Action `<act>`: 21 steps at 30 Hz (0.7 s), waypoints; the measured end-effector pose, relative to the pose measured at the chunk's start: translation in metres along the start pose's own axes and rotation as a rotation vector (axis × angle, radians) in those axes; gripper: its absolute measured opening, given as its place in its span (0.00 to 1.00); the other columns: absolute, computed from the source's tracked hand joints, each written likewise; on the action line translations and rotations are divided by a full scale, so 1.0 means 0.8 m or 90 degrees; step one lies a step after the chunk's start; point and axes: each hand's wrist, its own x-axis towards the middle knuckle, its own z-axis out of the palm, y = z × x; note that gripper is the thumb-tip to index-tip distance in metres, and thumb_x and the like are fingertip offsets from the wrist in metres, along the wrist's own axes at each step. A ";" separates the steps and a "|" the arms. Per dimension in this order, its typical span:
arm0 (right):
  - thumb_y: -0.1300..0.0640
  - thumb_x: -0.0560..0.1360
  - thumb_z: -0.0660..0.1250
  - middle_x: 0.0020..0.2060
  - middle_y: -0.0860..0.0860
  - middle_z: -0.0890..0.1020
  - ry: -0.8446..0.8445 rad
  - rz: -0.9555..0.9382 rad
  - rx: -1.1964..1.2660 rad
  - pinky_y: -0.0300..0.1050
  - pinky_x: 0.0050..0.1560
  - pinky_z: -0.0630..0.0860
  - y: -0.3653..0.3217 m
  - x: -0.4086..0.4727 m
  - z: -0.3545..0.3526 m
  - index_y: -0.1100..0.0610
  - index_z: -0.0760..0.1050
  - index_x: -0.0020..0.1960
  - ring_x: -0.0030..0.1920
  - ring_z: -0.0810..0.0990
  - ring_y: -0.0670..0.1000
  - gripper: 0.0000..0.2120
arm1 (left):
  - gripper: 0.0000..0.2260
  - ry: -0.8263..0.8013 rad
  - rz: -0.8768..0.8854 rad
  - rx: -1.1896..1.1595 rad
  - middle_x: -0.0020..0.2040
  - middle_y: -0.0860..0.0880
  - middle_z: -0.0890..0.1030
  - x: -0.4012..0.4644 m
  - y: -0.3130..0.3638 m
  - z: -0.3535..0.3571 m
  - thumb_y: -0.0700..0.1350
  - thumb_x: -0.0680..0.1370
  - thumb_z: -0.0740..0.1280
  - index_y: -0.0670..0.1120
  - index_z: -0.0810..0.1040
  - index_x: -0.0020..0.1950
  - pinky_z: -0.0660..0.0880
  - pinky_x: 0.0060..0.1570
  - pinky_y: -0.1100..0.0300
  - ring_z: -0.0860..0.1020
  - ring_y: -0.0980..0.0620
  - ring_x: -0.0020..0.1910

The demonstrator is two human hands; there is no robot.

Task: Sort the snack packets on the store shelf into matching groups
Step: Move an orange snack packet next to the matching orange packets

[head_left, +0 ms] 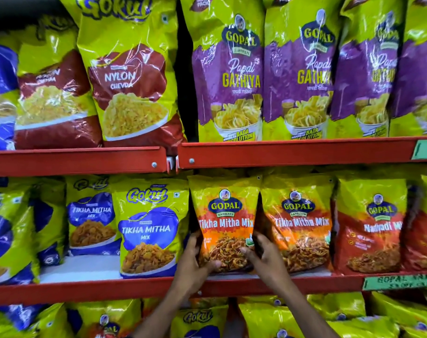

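Both hands, left (195,259) and right (266,257), fingers closed on one of two Tikha Mitha Mix packets (224,225); one Nadiyadi packet (371,230) beside.

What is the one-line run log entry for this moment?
left hand: grips orange Gopal Tikha Mitha Mix plastic packet | right hand: grips same packet | place: middle red metal shelf

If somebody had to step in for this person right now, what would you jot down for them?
Left hand and right hand both grip the lower sides of one Gopal Tikha Mitha packet, upright on the middle shelf.
Done, by the look of it: a matching Gopal Tikha Mitha stands right beside it; Gokul Tikha Mitha packets are grouped to the left, a Nadiyadi packet to the right; Papdi Gathiya and Nylon Chevda are above.
Left: settle the held packet, then check the blurry bottom shelf, which seems mixed.
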 end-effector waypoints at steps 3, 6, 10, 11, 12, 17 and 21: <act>0.48 0.76 0.69 0.71 0.49 0.72 0.016 -0.013 0.001 0.43 0.67 0.67 0.006 -0.003 0.004 0.58 0.64 0.75 0.73 0.69 0.51 0.32 | 0.34 -0.012 0.007 -0.011 0.60 0.55 0.79 0.003 0.001 0.004 0.37 0.70 0.77 0.58 0.63 0.67 0.81 0.48 0.64 0.81 0.68 0.52; 0.49 0.76 0.69 0.73 0.54 0.71 0.019 -0.019 0.006 0.41 0.67 0.66 0.006 0.000 0.006 0.60 0.62 0.76 0.73 0.68 0.50 0.32 | 0.35 -0.011 0.011 -0.003 0.58 0.58 0.79 0.005 0.002 0.004 0.36 0.70 0.76 0.53 0.62 0.70 0.78 0.45 0.72 0.79 0.74 0.50; 0.49 0.76 0.69 0.72 0.54 0.72 0.042 -0.030 0.004 0.42 0.66 0.67 0.007 0.003 0.009 0.60 0.64 0.75 0.73 0.69 0.53 0.32 | 0.36 0.014 0.008 0.016 0.60 0.55 0.81 0.005 -0.002 0.005 0.40 0.69 0.78 0.57 0.62 0.69 0.79 0.47 0.69 0.80 0.71 0.52; 0.49 0.76 0.69 0.71 0.54 0.73 0.045 -0.031 0.005 0.42 0.66 0.67 0.006 0.002 0.009 0.60 0.64 0.75 0.73 0.69 0.54 0.32 | 0.35 0.020 0.009 0.018 0.59 0.58 0.80 0.004 -0.002 0.007 0.41 0.70 0.78 0.57 0.62 0.69 0.79 0.47 0.69 0.79 0.73 0.52; 0.49 0.76 0.69 0.72 0.54 0.73 0.048 -0.038 0.007 0.43 0.66 0.68 0.005 0.003 0.010 0.59 0.64 0.75 0.73 0.70 0.54 0.31 | 0.35 0.024 0.011 0.023 0.58 0.60 0.80 0.002 -0.001 0.008 0.42 0.70 0.78 0.57 0.62 0.70 0.78 0.46 0.71 0.78 0.75 0.51; 0.48 0.76 0.68 0.71 0.51 0.72 0.036 -0.031 0.005 0.45 0.68 0.69 0.006 0.004 0.010 0.58 0.63 0.76 0.73 0.69 0.52 0.32 | 0.36 0.021 0.008 0.018 0.58 0.60 0.78 -0.004 0.005 0.006 0.42 0.70 0.77 0.58 0.61 0.70 0.75 0.45 0.78 0.76 0.79 0.51; 0.48 0.75 0.71 0.69 0.43 0.67 -0.028 -0.016 0.031 0.42 0.68 0.66 0.004 -0.001 0.002 0.56 0.59 0.77 0.71 0.65 0.44 0.36 | 0.40 -0.027 -0.005 0.006 0.58 0.66 0.75 -0.005 0.009 -0.004 0.40 0.69 0.79 0.57 0.59 0.70 0.74 0.44 0.79 0.75 0.80 0.52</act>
